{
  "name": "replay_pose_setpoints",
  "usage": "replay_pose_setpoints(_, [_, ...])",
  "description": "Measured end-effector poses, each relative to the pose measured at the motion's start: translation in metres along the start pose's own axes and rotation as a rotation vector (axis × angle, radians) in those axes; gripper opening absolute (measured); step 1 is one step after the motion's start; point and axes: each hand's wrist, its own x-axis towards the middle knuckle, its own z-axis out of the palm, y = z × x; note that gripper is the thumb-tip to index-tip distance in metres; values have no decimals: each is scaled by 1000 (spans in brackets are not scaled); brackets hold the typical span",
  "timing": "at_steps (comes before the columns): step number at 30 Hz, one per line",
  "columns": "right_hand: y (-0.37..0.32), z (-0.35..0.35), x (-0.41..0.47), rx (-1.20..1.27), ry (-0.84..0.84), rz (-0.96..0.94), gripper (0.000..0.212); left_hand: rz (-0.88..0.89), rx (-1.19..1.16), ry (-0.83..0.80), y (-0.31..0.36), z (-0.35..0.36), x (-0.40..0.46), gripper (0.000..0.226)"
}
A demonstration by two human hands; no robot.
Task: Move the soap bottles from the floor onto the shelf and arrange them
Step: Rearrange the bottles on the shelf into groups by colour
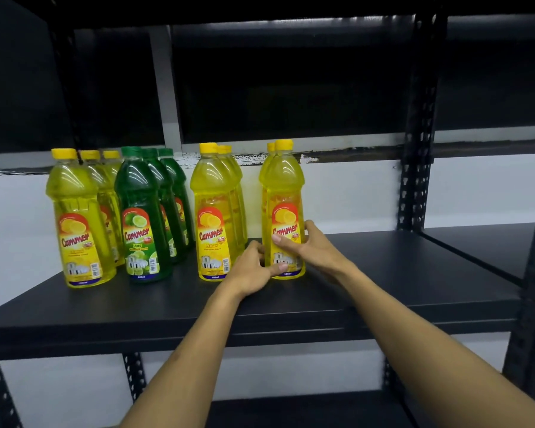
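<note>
Soap bottles stand upright in four rows on the black shelf [383, 273]. From the left: a row of yellow lemon bottles [74, 211], a row of green lime bottles [138, 211], another yellow row [213, 205], and a rightmost yellow row whose front bottle [283, 186] has a second one right behind it. Both my hands grip that front bottle near its base. My left hand [254, 270] wraps its lower left side with the thumb across the label. My right hand [312, 245] holds its right side with the thumb on the label.
The shelf board continues bare to the right of the bottles as far as the perforated black upright [414, 180]. Another shelf [291, 20] hangs overhead and a lower one [291, 412] shows beneath. A white wall lies behind.
</note>
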Motion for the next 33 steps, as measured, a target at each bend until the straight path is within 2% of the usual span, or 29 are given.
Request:
replay_pose_setpoints(3, [3,7,6,52,-17,-19,77,-5,2,23,-5,1,5,58])
replay_pose_setpoints(9, [8,11,10,56,-8,-40,62,12,11,28,-11,3,10,58])
replay_pose_setpoints(33, [17,16,11,16,46,-81,69,0,96,17,-9,4,9,56])
